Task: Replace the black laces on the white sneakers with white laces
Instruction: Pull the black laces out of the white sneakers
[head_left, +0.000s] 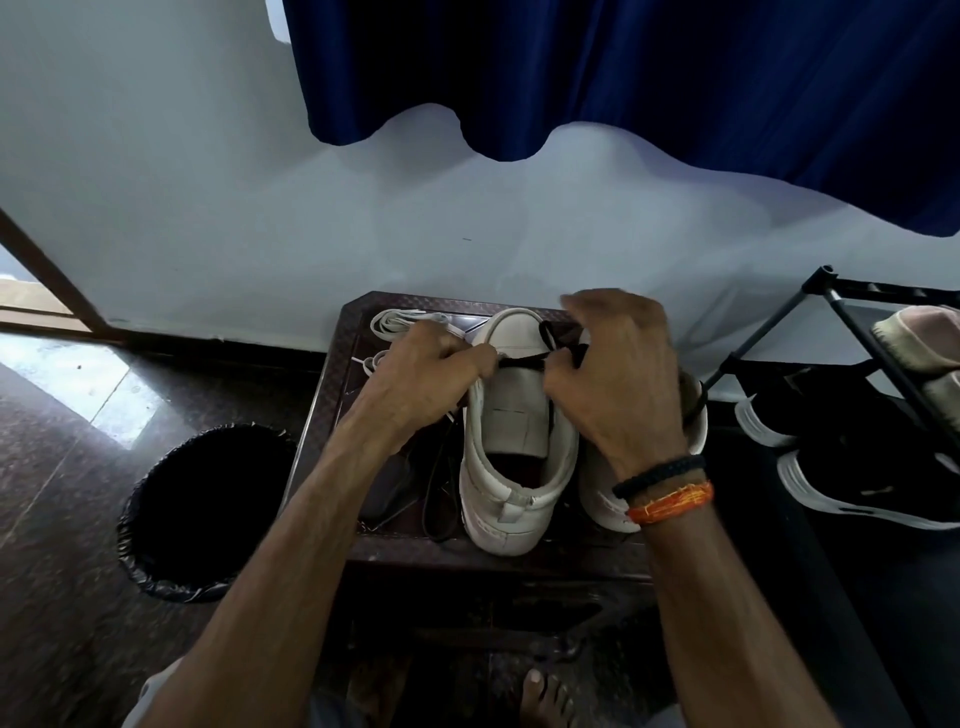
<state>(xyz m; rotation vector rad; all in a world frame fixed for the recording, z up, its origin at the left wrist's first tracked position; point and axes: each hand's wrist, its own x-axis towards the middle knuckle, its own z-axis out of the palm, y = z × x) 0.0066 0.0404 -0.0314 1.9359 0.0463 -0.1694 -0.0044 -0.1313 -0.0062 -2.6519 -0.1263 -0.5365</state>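
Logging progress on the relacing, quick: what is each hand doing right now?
Left hand: pinches the black lace at the white sneaker.
Right hand: grips the same lace's other side.

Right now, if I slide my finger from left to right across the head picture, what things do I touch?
Black-lined bin → white laces → left hand → white sneaker → right hand → black shoe rack.

Two sneakers stand on the table, bin left, rack right.
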